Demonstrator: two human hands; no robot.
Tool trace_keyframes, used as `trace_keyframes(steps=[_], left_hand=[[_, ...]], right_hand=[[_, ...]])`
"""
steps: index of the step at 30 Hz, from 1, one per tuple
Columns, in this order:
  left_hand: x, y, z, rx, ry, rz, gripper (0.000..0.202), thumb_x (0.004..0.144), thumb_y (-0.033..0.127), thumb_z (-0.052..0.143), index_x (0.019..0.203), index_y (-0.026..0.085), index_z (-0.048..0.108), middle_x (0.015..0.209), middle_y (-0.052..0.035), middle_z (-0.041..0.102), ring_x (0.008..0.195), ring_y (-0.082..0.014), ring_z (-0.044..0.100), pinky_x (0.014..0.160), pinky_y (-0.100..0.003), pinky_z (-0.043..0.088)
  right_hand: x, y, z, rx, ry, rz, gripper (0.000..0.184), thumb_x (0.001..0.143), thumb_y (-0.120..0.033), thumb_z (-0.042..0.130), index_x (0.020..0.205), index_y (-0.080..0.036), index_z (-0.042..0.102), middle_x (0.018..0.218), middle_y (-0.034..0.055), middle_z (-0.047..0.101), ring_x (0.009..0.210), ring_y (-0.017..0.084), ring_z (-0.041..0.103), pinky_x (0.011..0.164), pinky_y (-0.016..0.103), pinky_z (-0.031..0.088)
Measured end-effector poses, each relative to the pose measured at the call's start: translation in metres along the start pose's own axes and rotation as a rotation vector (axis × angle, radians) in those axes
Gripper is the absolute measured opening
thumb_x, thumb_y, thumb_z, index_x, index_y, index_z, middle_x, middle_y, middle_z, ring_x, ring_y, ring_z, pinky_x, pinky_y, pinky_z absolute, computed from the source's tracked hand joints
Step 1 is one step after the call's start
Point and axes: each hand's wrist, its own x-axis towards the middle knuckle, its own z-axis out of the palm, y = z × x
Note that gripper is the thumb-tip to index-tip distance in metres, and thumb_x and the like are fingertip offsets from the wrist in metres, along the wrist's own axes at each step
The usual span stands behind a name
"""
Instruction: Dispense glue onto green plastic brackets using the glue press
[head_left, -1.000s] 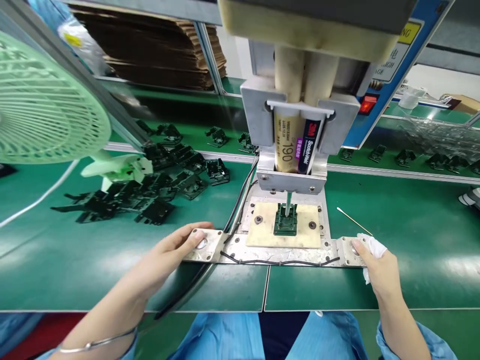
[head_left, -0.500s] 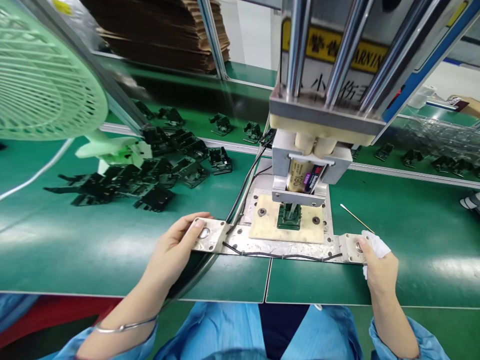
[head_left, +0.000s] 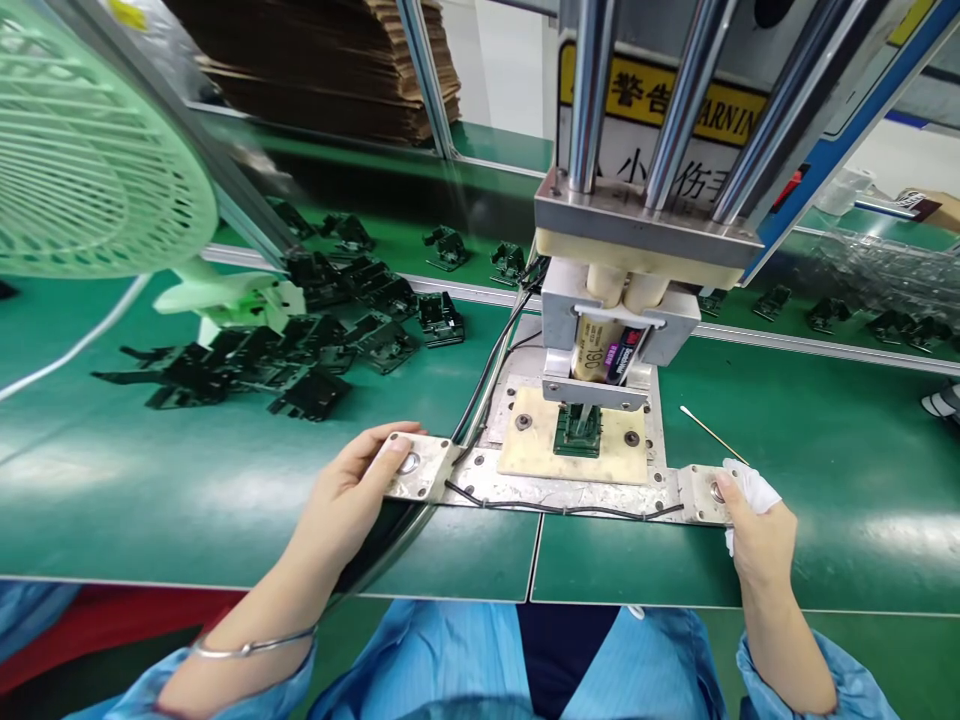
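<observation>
A glue press stands in the middle, its twin adhesive cartridge [head_left: 609,352] held over a dark green part [head_left: 577,434] seated on a cream fixture plate [head_left: 536,445]. My left hand [head_left: 352,495] lies flat, fingers stretched, with the thumb at the left metal button [head_left: 409,463] on the steel bar [head_left: 555,492]. My right hand [head_left: 757,540] is curled around a white wipe [head_left: 754,490], its thumb pressed on the right button [head_left: 716,492].
A heap of black plastic parts [head_left: 300,350] lies at the left by a green fan [head_left: 90,170]. A cotton swab [head_left: 712,435] rests right of the press. More black parts [head_left: 862,320] sit on the belt behind; stacked cardboard [head_left: 315,70] is at the back.
The press head has come down toward the green part, and my view has pulled back. Both hands have stayed on the two buttons.
</observation>
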Motion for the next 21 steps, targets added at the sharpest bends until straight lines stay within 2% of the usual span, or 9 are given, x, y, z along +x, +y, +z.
trace_keyframes(steps=[4, 9, 16, 21], left_hand=[[0.001, 0.002, 0.001, -0.001, 0.018, 0.001, 0.072, 0.067, 0.079, 0.067, 0.109, 0.02, 0.07, 0.106, -0.0066, 0.074, 0.089, -0.0206, 0.06, 0.076, -0.025, 0.047], [0.001, 0.002, 0.002, 0.0, 0.028, 0.002, 0.072, 0.066, 0.078, 0.068, 0.107, 0.02, 0.07, 0.102, -0.0061, 0.073, 0.087, -0.0203, 0.06, 0.075, -0.026, 0.047], [0.004, 0.003, 0.0, 0.044, 0.069, -0.004, 0.069, 0.061, 0.078, 0.069, 0.102, 0.022, 0.072, 0.106, -0.0059, 0.074, 0.089, -0.0219, 0.061, 0.075, -0.027, 0.048], [0.009, -0.004, -0.002, 0.009, 0.071, 0.001, 0.066, 0.06, 0.076, 0.073, 0.099, 0.023, 0.073, 0.104, -0.0036, 0.075, 0.086, -0.0194, 0.061, 0.072, -0.024, 0.047]], right_hand=[[-0.002, -0.002, 0.0, 0.008, 0.0, 0.015, 0.064, 0.061, -0.062, 0.083, 0.103, -0.015, 0.079, 0.106, 0.0144, 0.078, 0.105, 0.037, 0.071, 0.099, 0.051, 0.053], [0.0, -0.002, 0.001, -0.028, -0.009, -0.031, 0.06, 0.063, -0.063, 0.081, 0.099, -0.015, 0.08, 0.098, 0.0138, 0.078, 0.098, 0.036, 0.073, 0.091, 0.048, 0.056], [-0.004, -0.009, 0.004, -0.015, -0.063, -0.042, 0.06, 0.066, -0.065, 0.078, 0.101, -0.016, 0.078, 0.093, 0.011, 0.079, 0.094, 0.033, 0.072, 0.089, 0.046, 0.056], [-0.005, -0.011, 0.005, -0.006, -0.069, -0.025, 0.059, 0.066, -0.064, 0.078, 0.101, -0.016, 0.078, 0.091, 0.0101, 0.078, 0.091, 0.032, 0.072, 0.089, 0.046, 0.055]])
